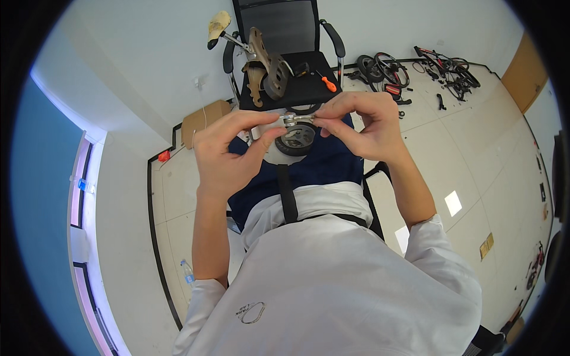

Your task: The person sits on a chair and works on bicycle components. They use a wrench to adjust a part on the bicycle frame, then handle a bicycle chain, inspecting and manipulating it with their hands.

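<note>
I hold a small silver metal fitting point(290, 119) with a thin shaft up in front of me. My left hand point(233, 146) pinches its left end between thumb and forefinger, and my right hand point(360, 126) pinches the shaft's right end, the other fingers curled. Below the fitting, between my legs, a small wheel point(295, 142) with a black tyre shows, partly hidden by my hands.
A black chair point(276, 24) ahead holds a cream saddle on a post point(219, 26), brown metal parts point(256, 47) and an orange screwdriver point(329, 83). Bicycle parts point(451, 71) lie right along the wall. A cardboard box point(205, 113) stands left, a plastic bottle point(187, 272) lower left.
</note>
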Demonstrator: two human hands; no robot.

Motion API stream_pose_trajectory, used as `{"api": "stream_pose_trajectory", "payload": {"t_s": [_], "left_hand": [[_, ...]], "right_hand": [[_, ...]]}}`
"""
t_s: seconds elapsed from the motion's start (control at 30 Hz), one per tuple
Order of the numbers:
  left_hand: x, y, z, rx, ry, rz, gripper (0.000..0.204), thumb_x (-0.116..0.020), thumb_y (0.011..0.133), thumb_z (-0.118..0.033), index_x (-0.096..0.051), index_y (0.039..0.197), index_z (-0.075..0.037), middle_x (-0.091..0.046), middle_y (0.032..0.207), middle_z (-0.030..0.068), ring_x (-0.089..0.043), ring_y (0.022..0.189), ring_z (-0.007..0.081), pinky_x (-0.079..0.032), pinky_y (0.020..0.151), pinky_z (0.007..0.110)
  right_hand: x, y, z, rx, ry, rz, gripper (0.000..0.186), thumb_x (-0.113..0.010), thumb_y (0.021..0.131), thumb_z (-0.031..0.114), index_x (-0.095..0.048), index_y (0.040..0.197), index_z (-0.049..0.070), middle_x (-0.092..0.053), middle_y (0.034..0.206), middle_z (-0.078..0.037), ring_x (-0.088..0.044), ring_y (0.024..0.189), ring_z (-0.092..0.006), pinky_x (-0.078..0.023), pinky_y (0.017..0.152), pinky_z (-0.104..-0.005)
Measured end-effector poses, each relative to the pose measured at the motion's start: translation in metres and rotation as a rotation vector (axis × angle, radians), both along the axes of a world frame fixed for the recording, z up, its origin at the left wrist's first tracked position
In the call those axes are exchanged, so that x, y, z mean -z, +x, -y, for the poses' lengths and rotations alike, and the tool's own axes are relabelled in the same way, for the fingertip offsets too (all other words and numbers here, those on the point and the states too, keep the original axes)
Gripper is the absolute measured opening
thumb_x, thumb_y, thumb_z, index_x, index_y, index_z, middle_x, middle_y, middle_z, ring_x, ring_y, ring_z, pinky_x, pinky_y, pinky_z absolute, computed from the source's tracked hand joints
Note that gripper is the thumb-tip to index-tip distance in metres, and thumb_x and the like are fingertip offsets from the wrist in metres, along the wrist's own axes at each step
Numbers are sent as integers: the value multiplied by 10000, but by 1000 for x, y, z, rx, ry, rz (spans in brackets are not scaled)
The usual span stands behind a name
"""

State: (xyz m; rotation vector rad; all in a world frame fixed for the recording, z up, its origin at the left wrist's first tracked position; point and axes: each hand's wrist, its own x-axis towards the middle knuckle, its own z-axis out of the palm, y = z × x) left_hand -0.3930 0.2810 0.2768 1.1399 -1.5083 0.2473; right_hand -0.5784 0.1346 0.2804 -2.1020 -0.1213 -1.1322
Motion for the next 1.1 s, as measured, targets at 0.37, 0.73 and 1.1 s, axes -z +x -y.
{"api": "stream_pose_trajectory", "payload": {"t_s": [0.37,0.73,1.1], "left_hand": [[-1,6,-8,53,218,-126,204,-718,796,102,-666,992,79,-702,870,141,-707,801,193,-563,729,257],[-4,4,-6,167,209,-374,193,-681,828,101,-642,1016,107,-685,906,171,-710,820,218,-610,764,296],[-1,6,-4,150,275,-321,224,-686,834,84,-633,1052,94,-682,924,157,-712,834,205,-588,756,270]], "right_hand": [[-2,2,0,-30,147,-76,98,-686,797,-80,-676,891,-57,-700,830,-129,-710,714,-177,-564,662,-255],[0,2,2,-38,190,-40,167,-658,792,-94,-670,955,-61,-694,846,-111,-719,754,-172,-573,712,-245],[0,4,0,25,163,-53,130,-646,858,-42,-682,983,-50,-705,835,-103,-705,711,-149,-567,670,-237]]}}
